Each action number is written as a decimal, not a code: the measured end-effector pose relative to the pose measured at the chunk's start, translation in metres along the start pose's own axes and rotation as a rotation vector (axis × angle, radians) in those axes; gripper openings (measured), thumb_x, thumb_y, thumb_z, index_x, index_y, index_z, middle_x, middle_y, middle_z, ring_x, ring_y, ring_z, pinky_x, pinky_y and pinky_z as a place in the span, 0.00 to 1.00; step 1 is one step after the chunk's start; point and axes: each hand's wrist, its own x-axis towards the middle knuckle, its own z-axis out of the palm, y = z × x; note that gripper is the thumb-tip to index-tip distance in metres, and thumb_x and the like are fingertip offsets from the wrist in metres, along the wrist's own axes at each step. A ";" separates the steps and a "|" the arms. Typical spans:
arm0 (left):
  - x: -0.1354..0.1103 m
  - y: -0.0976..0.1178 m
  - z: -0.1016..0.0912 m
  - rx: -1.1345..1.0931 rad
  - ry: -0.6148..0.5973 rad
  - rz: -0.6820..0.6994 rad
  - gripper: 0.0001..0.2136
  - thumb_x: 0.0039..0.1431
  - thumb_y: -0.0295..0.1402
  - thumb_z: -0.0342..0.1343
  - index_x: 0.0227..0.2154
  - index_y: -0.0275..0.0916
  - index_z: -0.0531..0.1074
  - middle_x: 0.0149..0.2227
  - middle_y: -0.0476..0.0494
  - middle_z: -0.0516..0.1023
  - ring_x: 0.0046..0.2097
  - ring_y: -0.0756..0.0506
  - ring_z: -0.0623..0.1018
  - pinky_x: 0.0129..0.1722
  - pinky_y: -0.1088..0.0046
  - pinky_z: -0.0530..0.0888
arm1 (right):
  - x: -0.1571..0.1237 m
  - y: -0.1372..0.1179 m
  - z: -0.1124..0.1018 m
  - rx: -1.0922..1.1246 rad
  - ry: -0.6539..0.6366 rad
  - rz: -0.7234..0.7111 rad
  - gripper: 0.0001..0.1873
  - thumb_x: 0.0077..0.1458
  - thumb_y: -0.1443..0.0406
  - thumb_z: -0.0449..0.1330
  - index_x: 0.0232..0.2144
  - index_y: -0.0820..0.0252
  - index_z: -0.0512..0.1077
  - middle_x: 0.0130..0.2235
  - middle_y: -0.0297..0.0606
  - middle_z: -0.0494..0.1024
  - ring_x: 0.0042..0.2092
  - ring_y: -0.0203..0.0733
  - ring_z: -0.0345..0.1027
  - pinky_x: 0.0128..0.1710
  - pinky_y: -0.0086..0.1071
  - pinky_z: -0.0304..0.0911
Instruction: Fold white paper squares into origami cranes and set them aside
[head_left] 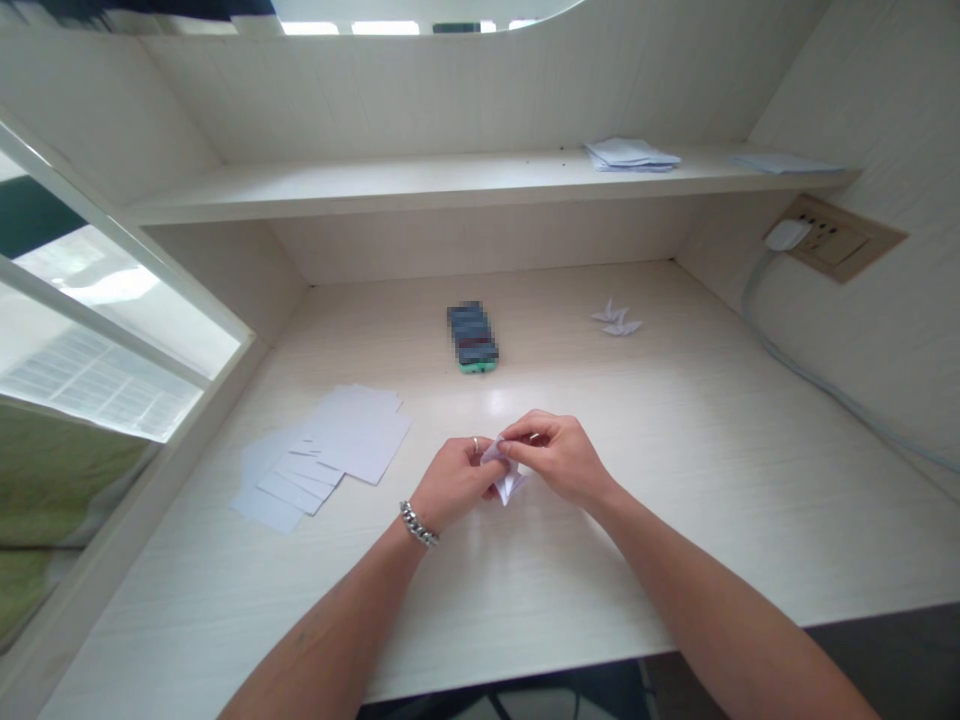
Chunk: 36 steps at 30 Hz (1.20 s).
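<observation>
Between my two hands, just above the desk, is a small piece of folded white paper (509,483) with pointed ends. My left hand (457,478), with a ring and a chain bracelet, grips it from the left, thumb on top. From the right, my right hand (559,452) pinches its upper part between thumb and fingers. My fingers cover part of the folds. Farther back on the right stand a few small folded paper cranes (618,320). Loose white paper sheets (367,432) lie fanned out to the left of my hands.
A phone (474,338), blurred out, lies behind my hands on the pale desk (720,480). Above, a shelf (390,188) carries a paper stack (630,153). At right, a white plug (787,235) sits in a wall socket, its cable (832,390) running down the side.
</observation>
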 end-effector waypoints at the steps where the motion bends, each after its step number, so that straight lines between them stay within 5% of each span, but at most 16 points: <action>1: 0.000 0.001 0.000 0.009 -0.007 -0.004 0.09 0.51 0.31 0.53 0.18 0.36 0.69 0.17 0.51 0.70 0.22 0.51 0.71 0.23 0.78 0.66 | 0.000 0.001 0.000 0.018 -0.008 0.014 0.05 0.49 0.69 0.63 0.29 0.58 0.80 0.33 0.36 0.79 0.35 0.39 0.73 0.34 0.31 0.65; 22: 0.001 -0.006 -0.004 0.059 -0.074 -0.003 0.09 0.51 0.34 0.55 0.19 0.36 0.69 0.17 0.52 0.69 0.21 0.52 0.69 0.22 0.78 0.63 | 0.002 0.002 -0.006 0.187 -0.208 0.153 0.03 0.45 0.66 0.67 0.27 0.60 0.79 0.28 0.36 0.79 0.30 0.38 0.71 0.29 0.29 0.63; 36: -0.001 -0.004 -0.004 0.089 -0.074 -0.012 0.07 0.49 0.32 0.54 0.18 0.37 0.70 0.17 0.52 0.70 0.21 0.51 0.69 0.22 0.77 0.63 | 0.001 -0.001 -0.010 0.238 -0.195 0.156 0.06 0.44 0.64 0.69 0.25 0.61 0.79 0.26 0.37 0.78 0.29 0.38 0.70 0.28 0.29 0.61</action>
